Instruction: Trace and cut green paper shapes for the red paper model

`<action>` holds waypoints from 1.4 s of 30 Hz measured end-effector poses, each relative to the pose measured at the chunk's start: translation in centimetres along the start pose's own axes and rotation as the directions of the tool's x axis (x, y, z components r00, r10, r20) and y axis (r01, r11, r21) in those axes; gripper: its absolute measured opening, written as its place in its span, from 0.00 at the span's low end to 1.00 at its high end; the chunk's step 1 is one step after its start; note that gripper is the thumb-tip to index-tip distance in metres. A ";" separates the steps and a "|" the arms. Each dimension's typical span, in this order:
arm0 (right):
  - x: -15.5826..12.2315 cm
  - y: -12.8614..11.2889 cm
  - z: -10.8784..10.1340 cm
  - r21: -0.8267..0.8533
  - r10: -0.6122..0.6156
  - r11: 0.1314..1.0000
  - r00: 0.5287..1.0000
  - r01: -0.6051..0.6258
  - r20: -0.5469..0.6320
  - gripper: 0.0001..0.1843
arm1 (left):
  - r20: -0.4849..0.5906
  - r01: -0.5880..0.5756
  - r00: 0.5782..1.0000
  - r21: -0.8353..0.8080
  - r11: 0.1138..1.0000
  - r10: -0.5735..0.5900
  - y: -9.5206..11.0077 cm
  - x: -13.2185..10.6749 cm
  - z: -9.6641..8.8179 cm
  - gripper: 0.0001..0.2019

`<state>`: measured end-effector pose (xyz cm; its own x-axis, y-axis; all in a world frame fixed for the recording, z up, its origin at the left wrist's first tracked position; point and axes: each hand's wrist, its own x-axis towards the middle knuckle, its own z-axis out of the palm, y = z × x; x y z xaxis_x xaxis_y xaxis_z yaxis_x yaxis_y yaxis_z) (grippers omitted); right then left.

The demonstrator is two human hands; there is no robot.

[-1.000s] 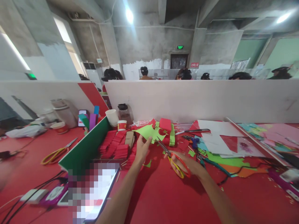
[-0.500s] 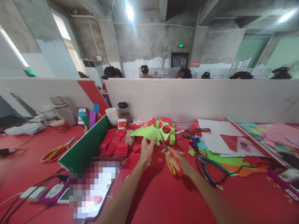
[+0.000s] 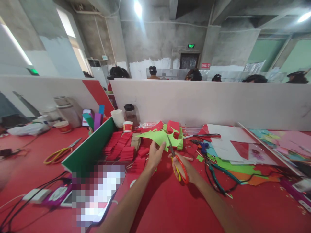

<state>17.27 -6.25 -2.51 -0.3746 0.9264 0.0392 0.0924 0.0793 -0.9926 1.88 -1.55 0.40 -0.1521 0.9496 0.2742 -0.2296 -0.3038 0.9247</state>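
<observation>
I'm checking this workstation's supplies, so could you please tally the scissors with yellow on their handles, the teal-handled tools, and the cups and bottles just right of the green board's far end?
Scissors: 2 (red-and-yellow pair in the right hand, yellow pair on the left)
Teal-handled tool: 1
Cups: 2 (white cup, red-and-white cup)
Dark-lidded bottle: 1
Total: 6

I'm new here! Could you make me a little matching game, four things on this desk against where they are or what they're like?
Things:
1. Left hand
2. Right hand
3. Bottle
4. Yellow-handled scissors

Matches:
A. Lying left of the green divider
B. Holding the red-and-yellow scissors
C. Pinching the light-green sheet
D. Standing upright, black lid on

Pairs: 1-C, 2-B, 3-D, 4-A
</observation>
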 end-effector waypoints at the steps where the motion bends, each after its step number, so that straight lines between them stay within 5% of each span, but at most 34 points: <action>1: 0.0 0.0 0.0 -0.013 -0.006 1.000 1.000 0.006 -0.014 0.30 | 0.001 -0.003 1.000 0.004 1.000 0.003 0.0 -0.1 0.1 0.21; 17: -0.5 -1.4 0.0 -0.137 0.000 0.991 0.997 -0.010 -0.072 0.25 | -0.008 -0.005 1.000 0.010 1.000 0.005 0.2 -0.3 0.1 0.20; 42: 0.2 0.6 0.4 -0.156 -0.044 0.987 0.991 0.024 -0.128 0.28 | 0.013 -0.023 1.000 -0.009 1.000 0.023 -0.4 0.3 0.0 0.20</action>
<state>16.86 -6.12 -3.18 -0.2574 0.9614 0.0971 0.2268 0.1578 -0.9611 1.91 -1.16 0.05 -0.1451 0.9431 0.2992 -0.2351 -0.3266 0.9155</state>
